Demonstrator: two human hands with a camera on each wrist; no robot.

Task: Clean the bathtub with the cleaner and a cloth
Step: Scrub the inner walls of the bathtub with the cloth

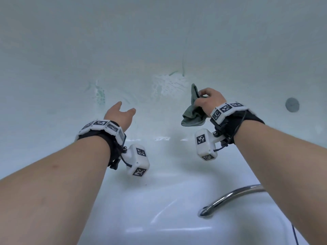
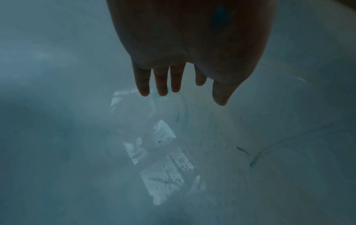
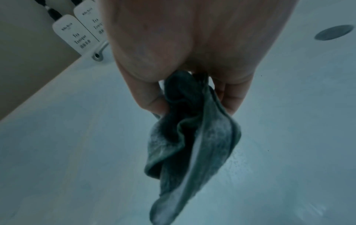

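Right hand (image 3: 185, 50) pinches grey cloth (image 3: 188, 144); left hand (image 2: 190, 42) spread, empty; bottles (image 3: 74, 36) read "Tea Tonique".

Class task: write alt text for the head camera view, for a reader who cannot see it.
Over a white bathtub, the right hand grips a bunched grey-green cloth while the left hand is open and holds nothing. Foam patches streak the tub ahead.

Chrome grab bar (image 1: 231, 197), two labelled bottles (image 3: 74, 32).
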